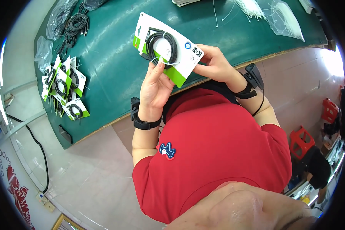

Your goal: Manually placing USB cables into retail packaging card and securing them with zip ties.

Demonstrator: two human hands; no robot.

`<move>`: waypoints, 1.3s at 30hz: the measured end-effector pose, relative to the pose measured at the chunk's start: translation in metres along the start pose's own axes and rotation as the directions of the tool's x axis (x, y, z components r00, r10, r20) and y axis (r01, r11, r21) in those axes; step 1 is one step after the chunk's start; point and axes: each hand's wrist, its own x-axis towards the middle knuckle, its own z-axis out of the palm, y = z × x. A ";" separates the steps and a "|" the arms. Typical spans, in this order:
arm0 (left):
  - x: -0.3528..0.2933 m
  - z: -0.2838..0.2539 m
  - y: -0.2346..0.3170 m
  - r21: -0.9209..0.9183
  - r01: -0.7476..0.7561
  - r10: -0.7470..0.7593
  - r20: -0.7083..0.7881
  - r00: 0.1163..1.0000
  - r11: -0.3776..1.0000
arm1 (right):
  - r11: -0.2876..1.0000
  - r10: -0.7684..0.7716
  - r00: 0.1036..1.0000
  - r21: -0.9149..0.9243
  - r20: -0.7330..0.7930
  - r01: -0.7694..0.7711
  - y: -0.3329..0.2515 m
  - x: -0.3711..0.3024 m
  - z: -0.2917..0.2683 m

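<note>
Above the near edge of the green table (115, 76), I hold a white and green cardboard backing card (186, 65). A coiled black cable (173, 48) lies flat against its face. White cable ties cross the coil at top and bottom, and the lower one's loose tail sticks out. My left hand (156, 87) is closed on the card's lower left edge, its thumb by the lower tie; its other fingers are partly hidden. My right hand (215, 65) pinches the card's right corner, with some fingers behind it.
A pile of carded cables (65, 86) lies at the table's left end, near a small dark object (65, 134). Farther back are loose black cables (76, 25) and clear plastic bags (59, 19). White cable ties (251, 8) and a bag of ties (283, 23) lie far right.
</note>
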 end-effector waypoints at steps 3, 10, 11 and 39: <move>0.001 0.000 -0.001 -0.025 -0.010 0.010 0.001 1.000 1.000 | 0.997 0.054 0.998 0.063 -0.040 -0.052 0.001 0.001 0.004; -0.008 0.010 0.004 -0.057 -0.095 0.099 0.055 0.994 0.994 | 0.957 0.278 0.958 0.114 -0.077 -0.268 -0.001 0.000 -0.006; -0.007 0.010 0.005 -0.043 -0.096 0.098 0.048 0.994 0.994 | 0.980 0.190 0.980 0.068 -0.065 -0.185 -0.004 -0.001 -0.006; -0.003 -0.004 0.007 -0.091 0.001 0.005 0.072 0.997 0.996 | 0.810 -0.342 0.939 -0.516 -0.027 0.280 -0.012 -0.002 0.002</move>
